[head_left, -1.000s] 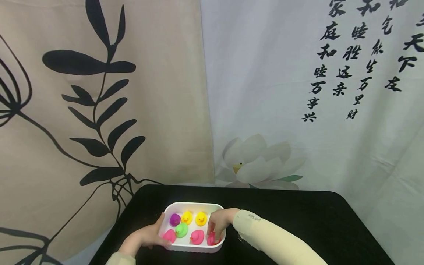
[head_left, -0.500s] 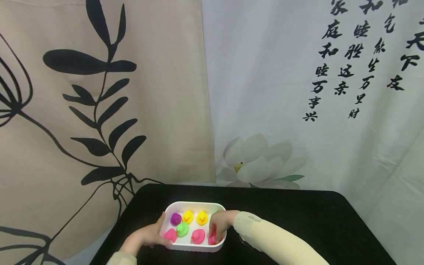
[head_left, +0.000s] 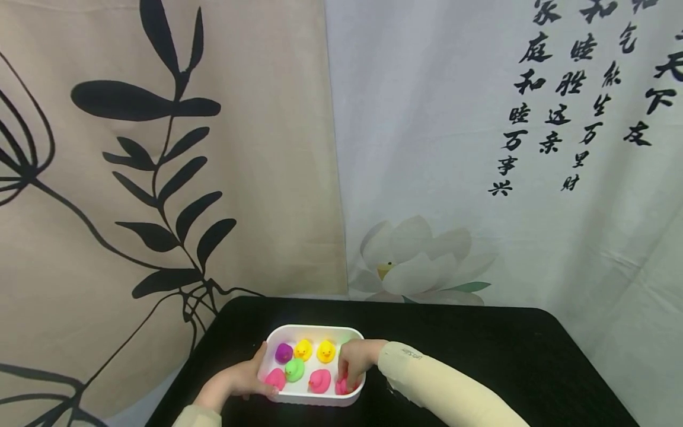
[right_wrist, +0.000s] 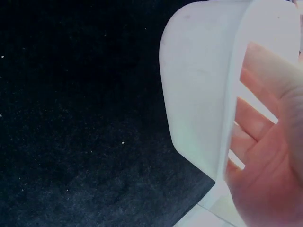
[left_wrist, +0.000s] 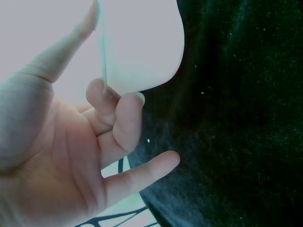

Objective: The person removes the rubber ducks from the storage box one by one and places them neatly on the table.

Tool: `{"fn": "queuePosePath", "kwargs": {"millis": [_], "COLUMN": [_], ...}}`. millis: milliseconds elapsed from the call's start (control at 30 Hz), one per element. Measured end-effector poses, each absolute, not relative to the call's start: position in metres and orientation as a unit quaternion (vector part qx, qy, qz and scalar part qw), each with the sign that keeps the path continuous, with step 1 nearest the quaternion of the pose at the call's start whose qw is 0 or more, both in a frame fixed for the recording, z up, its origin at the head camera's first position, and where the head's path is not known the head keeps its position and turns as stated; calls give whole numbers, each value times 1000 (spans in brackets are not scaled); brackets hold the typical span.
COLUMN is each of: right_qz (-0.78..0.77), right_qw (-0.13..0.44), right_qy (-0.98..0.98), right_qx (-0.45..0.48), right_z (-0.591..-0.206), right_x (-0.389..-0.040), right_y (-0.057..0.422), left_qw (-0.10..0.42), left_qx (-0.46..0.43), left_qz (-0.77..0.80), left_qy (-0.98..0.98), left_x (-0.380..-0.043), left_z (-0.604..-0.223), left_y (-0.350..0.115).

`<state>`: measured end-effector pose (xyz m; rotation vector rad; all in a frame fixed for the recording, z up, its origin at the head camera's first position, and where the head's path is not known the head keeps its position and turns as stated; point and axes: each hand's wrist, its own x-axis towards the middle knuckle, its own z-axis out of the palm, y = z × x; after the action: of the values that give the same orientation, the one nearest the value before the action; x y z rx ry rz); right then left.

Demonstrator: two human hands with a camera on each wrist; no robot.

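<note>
Grasping, apparently: right hand [head_left: 358, 359] pinches pink duck [head_left: 340, 388] (partly hidden).
Left hand [head_left: 241, 378] grips box [head_left: 312, 400]; lifting would want it steady.

- Even light is filling the head view.
- Glare is bleaching the tray [right_wrist: 199, 80] in both wrist views.
- The table [head_left: 459, 344] is looking nearly black.

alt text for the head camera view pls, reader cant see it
A person's left hand holds the left end of a white tray while the right hand reaches in, fingers curled onto a pink toy duck. Two yellow toy ducks, a green toy duck, two more pink toys and a purple toy share the tray, on a black table.
</note>
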<state>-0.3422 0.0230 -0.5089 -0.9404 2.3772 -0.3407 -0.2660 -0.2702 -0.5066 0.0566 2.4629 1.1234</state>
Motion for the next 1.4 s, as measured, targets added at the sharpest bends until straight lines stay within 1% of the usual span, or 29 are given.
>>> {"fn": "queuePosePath", "kwargs": {"millis": [367, 500, 800, 1000, 1267, 1400], "right_qz": [-152, -154, -165, -186, -183, -182], "right_qw": [263, 249, 210, 200, 187, 183], "right_qy": [883, 882, 895, 891, 896, 899], "right_qx": [-358, -369, -358, -364, -359, -353], "right_z": [-496, -493, -490, -489, -472, -468], "right_x": [-344, -344, -348, -348, -342, -342], "right_y": [29, 31, 39, 44, 49, 53], "left_qw": [214, 214, 215, 218, 198, 198], "left_qx": [28, 25, 39, 56, 55, 66], "left_qz": [396, 394, 420, 443, 437, 447], "left_qy": [893, 894, 881, 868, 876, 870], "left_x": [-267, -267, -269, -268, -267, -270], "left_z": [-503, -506, -514, -522, -529, -532], "left_y": [-267, -268, -270, -273, -280, -283]}}
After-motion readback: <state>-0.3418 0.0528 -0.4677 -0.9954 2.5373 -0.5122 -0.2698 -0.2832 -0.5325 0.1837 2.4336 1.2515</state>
